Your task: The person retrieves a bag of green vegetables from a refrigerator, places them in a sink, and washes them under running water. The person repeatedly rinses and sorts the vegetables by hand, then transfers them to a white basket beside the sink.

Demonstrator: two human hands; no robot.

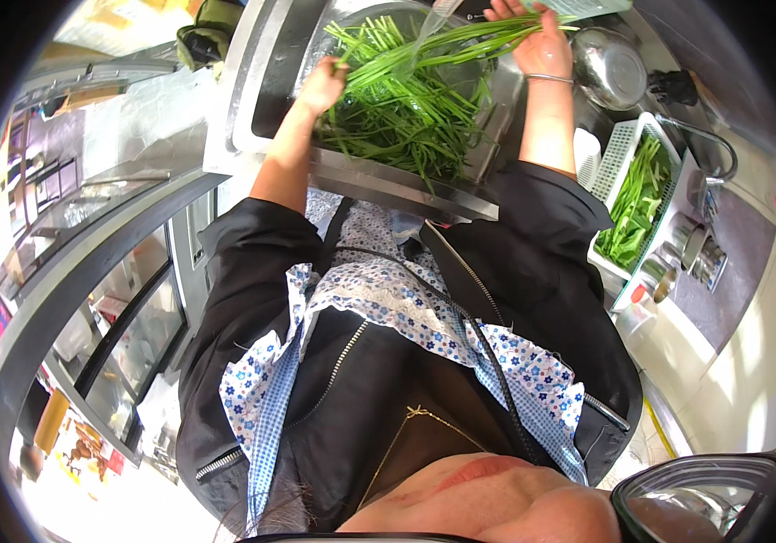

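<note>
Green stalks (469,42), long: held by left grip (323,86) and right grip (546,50), stretched above loose greens (406,131), over metal sink (241,100).

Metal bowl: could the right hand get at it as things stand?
Probably yes: the right hand is close beside the metal bowl with nothing visible between them, though it holds long green stems.

Bright light is bleaching the lower left, the steel bowl (619,72) is glinting, and outer edges are bending, perhaps blurring.
</note>
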